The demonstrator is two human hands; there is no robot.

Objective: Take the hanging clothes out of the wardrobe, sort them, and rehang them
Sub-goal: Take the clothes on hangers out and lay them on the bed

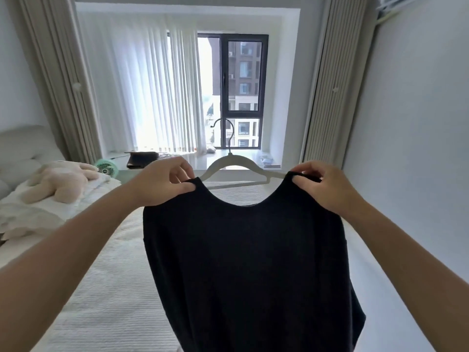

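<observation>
A black top [248, 262] hangs in front of me over the bed, held up at both shoulders. My left hand [162, 184] pinches its left shoulder strap. My right hand [322, 186] pinches the right strap. A white hanger [232, 165] with a dark metal hook sits behind the neckline, its arms running toward both straps. Whether the hanger's ends are inside the straps is hidden by my fingers. The wardrobe is out of view.
Below lies a bed with a white ribbed cover [106, 288]. A pink plush toy [61, 181] lies on the pillows at left, with a small green fan [106, 168] behind it. A window sill with a dark laptop [142, 158] is ahead. A grey wall [418, 148] stands at right.
</observation>
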